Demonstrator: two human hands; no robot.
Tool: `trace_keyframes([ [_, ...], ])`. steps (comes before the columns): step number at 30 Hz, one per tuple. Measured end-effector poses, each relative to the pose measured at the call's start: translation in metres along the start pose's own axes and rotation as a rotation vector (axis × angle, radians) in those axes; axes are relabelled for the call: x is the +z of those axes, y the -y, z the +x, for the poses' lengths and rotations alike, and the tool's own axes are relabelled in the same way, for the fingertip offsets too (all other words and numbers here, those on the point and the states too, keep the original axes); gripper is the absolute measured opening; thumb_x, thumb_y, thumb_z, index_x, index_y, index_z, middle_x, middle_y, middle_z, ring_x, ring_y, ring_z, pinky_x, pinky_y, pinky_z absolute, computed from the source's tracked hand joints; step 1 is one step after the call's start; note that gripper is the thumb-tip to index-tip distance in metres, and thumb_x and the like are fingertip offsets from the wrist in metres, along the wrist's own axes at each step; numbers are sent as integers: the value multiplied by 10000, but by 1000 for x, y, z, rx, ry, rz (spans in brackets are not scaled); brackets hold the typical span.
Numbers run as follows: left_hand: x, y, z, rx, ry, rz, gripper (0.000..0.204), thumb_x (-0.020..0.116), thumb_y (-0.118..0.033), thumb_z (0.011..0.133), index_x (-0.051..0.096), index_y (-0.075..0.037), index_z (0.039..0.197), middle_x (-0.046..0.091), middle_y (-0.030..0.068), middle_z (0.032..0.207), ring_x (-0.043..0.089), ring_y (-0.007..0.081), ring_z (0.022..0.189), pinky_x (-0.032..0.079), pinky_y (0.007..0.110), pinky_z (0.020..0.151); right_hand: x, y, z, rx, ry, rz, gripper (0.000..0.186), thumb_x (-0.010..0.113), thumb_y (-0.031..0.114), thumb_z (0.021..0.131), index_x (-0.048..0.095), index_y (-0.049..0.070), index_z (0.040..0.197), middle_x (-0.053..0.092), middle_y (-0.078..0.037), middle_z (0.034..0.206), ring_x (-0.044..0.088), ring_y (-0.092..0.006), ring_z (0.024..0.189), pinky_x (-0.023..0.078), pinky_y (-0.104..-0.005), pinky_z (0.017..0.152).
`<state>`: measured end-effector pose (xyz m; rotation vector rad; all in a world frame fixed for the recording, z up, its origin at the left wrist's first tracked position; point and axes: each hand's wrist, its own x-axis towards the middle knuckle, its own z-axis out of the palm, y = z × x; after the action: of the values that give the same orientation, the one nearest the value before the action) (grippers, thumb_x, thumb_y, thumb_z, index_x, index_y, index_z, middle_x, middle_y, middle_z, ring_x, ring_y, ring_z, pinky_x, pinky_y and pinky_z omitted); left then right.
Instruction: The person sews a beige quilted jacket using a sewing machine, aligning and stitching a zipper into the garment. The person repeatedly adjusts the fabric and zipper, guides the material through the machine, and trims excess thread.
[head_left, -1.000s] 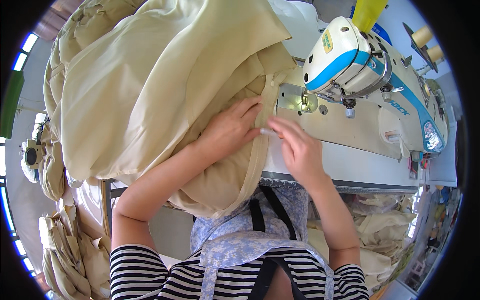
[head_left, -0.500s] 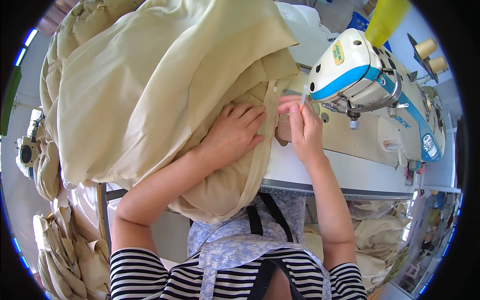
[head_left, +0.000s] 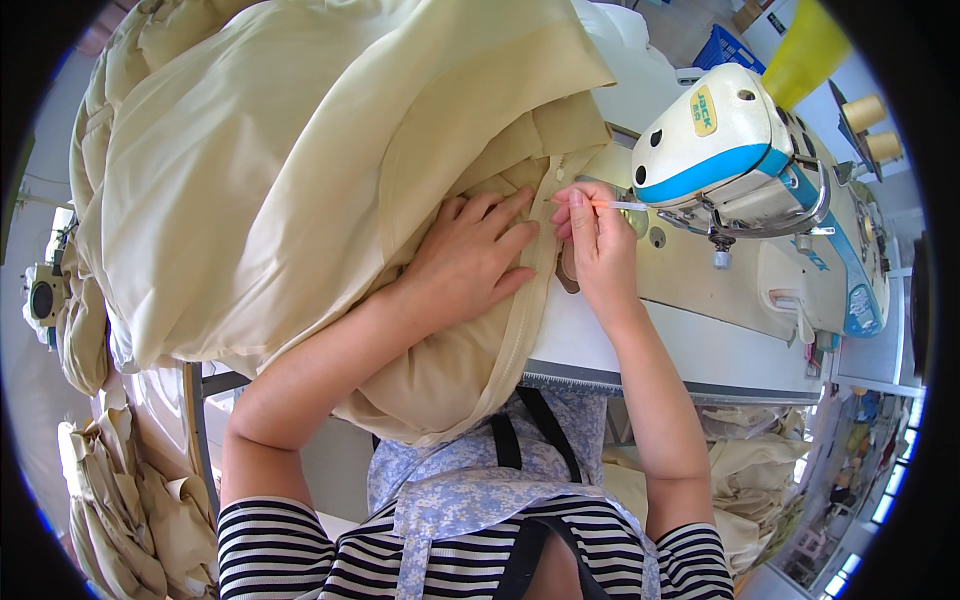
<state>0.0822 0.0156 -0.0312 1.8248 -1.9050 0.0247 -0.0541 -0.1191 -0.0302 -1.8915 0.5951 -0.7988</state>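
Observation:
A large beige garment (head_left: 240,190) covers the left part of the sewing table. My left hand (head_left: 465,250) lies flat on it, fingers spread, beside a long stitched edge strip (head_left: 530,290) that looks like zipper tape. Just across that strip, my right hand (head_left: 600,235) pinches a thin pen-like stick (head_left: 620,205). The stick is orange at the end by the cloth and clear whitish at the other; its exact kind I cannot make out. Its orange tip points left at the strip, close to my left fingertips. Whether it touches the cloth is unclear.
A white and blue sewing machine (head_left: 710,150) stands right of my right hand, its needle area facing the cloth. Thread cones (head_left: 875,130) stand behind it. A ruler strip (head_left: 680,385) runs along the table's front edge. More beige cloth (head_left: 130,510) is heaped at lower left.
The stick has turned from nearly upright to lying sideways, its orange end now toward the cloth. My right fingers have curled in around it. My left hand stays on the garment.

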Motion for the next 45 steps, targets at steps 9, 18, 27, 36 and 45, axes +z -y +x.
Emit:
trace_keyframes([
  [9,-4,1,1,-49,72,-37,461,727,-295,861,616,-103,1265,462,120,1532,471,339,1261,406,486,1005,2,-10,1,-58,25,-120,222,490,182,1083,627,18,1026,634,-62,771,595,-132,655,497,-277,631],
  [18,-4,0,2,-42,42,-54,454,738,-282,847,629,-83,1240,476,137,1517,475,336,1252,402,480,1003,6,-11,2,-92,27,-190,221,504,169,1075,643,13,1004,646,-65,775,590,-143,636,492,-285,615],
  [27,-4,1,2,-97,-3,-139,416,705,-224,890,611,-61,1261,564,148,1428,548,352,1184,448,464,997,-15,4,-22,-7,-36,173,295,446,229,1106,631,-1,1108,683,-71,914,596,-96,797,483,-240,728],
  [36,7,36,62,-287,-2,-398,318,513,-87,1023,631,-49,1315,708,106,863,634,217,684,543,328,688,-148,-10,-115,244,-512,190,308,532,263,1076,653,-19,1059,713,-111,913,624,-114,685,459,-257,611],
  [45,11,36,76,-235,166,-245,580,611,-52,911,514,-206,1462,678,181,824,656,326,701,541,437,705,-347,-87,-138,682,-747,-356,466,586,402,977,726,-17,827,700,-103,642,597,-145,483,476,-296,497],
])
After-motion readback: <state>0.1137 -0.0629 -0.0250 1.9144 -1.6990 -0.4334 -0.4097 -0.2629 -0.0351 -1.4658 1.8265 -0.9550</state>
